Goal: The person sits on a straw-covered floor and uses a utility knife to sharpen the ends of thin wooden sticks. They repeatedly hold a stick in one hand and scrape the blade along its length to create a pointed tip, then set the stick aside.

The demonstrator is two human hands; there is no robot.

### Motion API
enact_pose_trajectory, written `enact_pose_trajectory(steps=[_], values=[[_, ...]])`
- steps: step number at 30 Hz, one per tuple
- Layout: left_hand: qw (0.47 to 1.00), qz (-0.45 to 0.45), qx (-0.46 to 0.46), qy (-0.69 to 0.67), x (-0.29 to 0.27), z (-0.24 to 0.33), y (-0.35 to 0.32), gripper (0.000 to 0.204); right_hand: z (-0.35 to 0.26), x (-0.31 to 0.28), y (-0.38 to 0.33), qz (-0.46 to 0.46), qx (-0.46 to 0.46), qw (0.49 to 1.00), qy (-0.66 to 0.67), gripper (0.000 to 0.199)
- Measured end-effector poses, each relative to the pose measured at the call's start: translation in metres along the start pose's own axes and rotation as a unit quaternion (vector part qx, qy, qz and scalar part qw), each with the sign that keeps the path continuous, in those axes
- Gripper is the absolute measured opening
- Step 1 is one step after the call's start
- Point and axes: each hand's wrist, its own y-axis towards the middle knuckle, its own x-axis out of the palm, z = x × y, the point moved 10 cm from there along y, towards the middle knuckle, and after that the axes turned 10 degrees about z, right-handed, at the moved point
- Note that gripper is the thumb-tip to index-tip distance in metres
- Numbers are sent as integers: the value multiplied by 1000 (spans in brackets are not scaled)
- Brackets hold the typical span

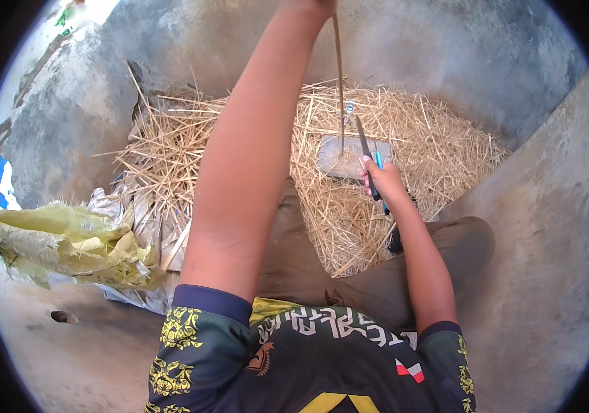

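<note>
The person sits on a concrete floor (535, 227) with legs in brown trousers (308, 268) stretched toward a heap of dry straw (239, 138). The left hand (315, 5) is raised to the top edge of the view, mostly cut off there, and closes around the upper end of a thin bamboo strip (339, 82) that hangs almost straight down. The strip's lower end rests on a grey block (349, 155) lying flat in the straw, just ahead of the knees. The right hand (380, 180) is clenched around the handle of a knife (365, 148), whose dark blade points up and slightly left, its tip close beside the strip just above the block; a blue part shows next to the blade at the fingers. Well to the left, a crumpled yellow sack (67, 241) and a silvery woven sheet (129, 220) lie at the edge of the straw.
</note>
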Motion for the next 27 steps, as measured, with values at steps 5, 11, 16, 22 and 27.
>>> enact_pose_trajectory(steps=[5,11,16,22,27], values=[[1000,7,-2,-2,-7,5,-3,64,-73,-6,-38,69,-183,980,23,34],[999,47,20,5,-11,13,-5,63,-67,14,-48,63,-177,980,59,37],[997,68,45,17,-10,12,-10,63,-23,7,-28,58,-44,994,-82,43],[921,226,259,182,-34,50,-24,71,-76,5,-57,88,-163,969,161,41],[873,267,294,281,-17,58,-41,74,-28,48,-46,-77,3,992,101,37]])
